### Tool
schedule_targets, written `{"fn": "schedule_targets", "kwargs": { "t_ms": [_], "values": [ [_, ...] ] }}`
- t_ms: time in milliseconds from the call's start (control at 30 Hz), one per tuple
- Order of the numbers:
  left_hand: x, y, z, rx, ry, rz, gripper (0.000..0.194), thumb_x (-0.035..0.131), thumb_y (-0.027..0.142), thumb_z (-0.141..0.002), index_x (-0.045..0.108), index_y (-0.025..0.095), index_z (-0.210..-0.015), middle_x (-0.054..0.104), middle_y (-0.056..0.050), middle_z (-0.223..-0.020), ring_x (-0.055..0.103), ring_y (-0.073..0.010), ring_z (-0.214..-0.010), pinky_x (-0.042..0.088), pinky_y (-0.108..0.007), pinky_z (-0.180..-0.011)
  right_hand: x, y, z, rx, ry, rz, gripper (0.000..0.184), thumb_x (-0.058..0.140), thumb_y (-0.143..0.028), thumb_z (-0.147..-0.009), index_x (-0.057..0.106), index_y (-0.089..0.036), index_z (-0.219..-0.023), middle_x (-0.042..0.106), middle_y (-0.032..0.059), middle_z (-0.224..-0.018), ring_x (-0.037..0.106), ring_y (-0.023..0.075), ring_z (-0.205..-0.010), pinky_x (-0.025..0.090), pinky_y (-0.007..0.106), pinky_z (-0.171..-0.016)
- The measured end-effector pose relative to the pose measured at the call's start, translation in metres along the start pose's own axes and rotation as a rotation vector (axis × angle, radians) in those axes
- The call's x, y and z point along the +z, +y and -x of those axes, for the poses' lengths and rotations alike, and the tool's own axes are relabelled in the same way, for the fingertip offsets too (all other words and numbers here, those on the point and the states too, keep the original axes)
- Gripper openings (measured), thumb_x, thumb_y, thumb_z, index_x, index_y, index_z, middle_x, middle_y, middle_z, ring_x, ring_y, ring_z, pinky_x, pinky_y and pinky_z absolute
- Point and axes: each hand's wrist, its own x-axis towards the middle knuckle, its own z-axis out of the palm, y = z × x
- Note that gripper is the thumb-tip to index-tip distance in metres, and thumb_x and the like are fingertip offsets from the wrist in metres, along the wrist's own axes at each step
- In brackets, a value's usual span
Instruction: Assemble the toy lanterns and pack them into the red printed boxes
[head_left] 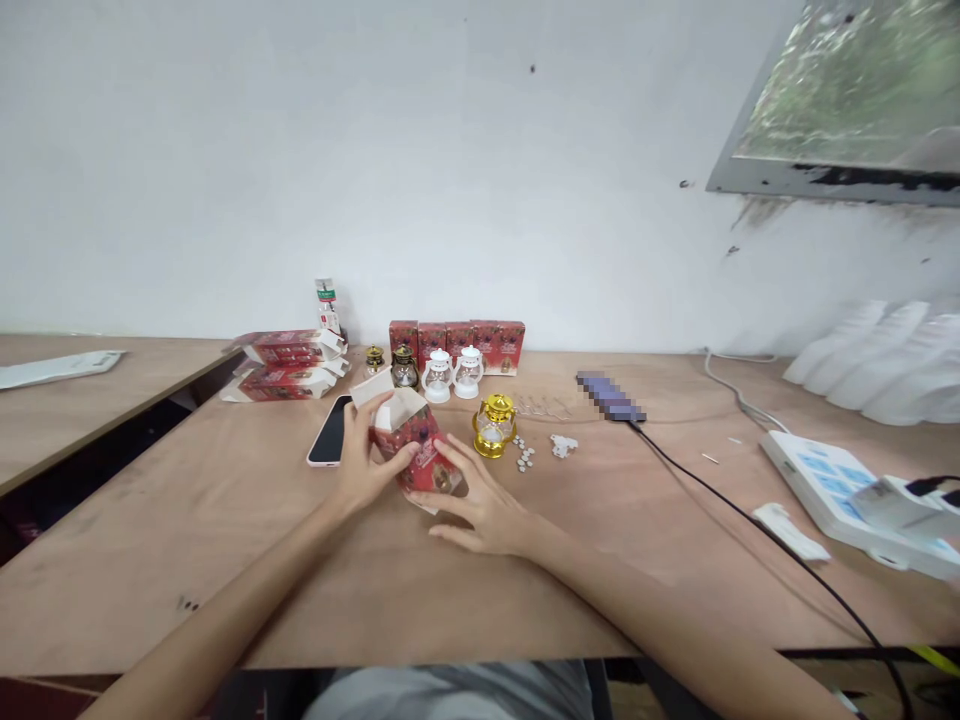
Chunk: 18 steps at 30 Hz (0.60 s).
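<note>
A red printed carton with raised white end flaps is tilted between my two hands, above the table. My left hand grips its left side, thumb across the front face. On the carton's right side and lower end, my right hand has its fingers laid against it, spread out. Just right of the carton stands a gold miniature lantern. Behind are two white lanterns, a dark bronze lantern and another gold-topped lantern. Whether anything is inside the carton is hidden.
Flattened red cartons are stacked at left; closed red boxes line the wall. A phone lies left of my hands. Button cells and white bits lie right. A cable runs from a blurred-out phone past a power strip.
</note>
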Motion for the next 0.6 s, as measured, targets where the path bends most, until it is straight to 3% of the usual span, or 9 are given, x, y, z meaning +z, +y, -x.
{"fn": "schedule_targets", "kwargs": {
  "t_ms": [133,300,467,600],
  "values": [
    [-0.003,0.0,-0.003,-0.094,-0.056,0.249,0.048,0.07,0.037,-0.069,0.041,0.023,-0.104,0.05,0.001,-0.089,0.055,-0.0125,-0.071,0.05,-0.028,-0.068,-0.001,0.007,0.001,0.176,0.187,0.199,0.037,0.057,-0.024,-0.082,0.055,-0.025,-0.118,0.023,0.0112,-0.144,0.017,0.0344,-0.137,0.035,0.057,-0.102],
    [0.004,0.007,0.005,-0.139,-0.133,0.418,0.061,0.075,0.033,-0.063,0.035,0.026,-0.109,0.051,-0.003,-0.107,0.059,-0.0182,-0.094,0.052,-0.033,-0.078,-0.005,0.033,0.005,0.524,0.333,0.355,0.04,0.051,-0.026,-0.085,0.049,-0.022,-0.124,0.022,0.0135,-0.145,0.022,0.0365,-0.135,0.034,0.058,-0.101],
    [0.015,0.01,0.02,-0.047,-0.215,0.369,0.073,0.077,0.032,-0.06,0.031,0.027,-0.116,0.042,-0.008,-0.119,0.057,-0.0229,-0.101,0.056,-0.037,-0.074,-0.012,0.057,0.012,0.752,0.186,0.063,0.044,0.05,-0.03,-0.085,0.044,-0.023,-0.128,0.054,0.0123,-0.123,0.051,0.0293,-0.117,0.044,0.05,-0.094],
    [0.021,0.01,0.024,-0.03,-0.278,0.351,0.066,0.073,0.031,-0.065,0.031,0.027,-0.116,0.042,-0.007,-0.12,0.057,-0.0213,-0.102,0.057,-0.038,-0.077,-0.016,0.06,0.012,0.82,0.319,-0.091,0.047,0.057,-0.035,-0.081,0.046,-0.024,-0.125,0.057,0.0106,-0.119,0.056,0.0275,-0.109,0.046,0.047,-0.092]
  ]
}}
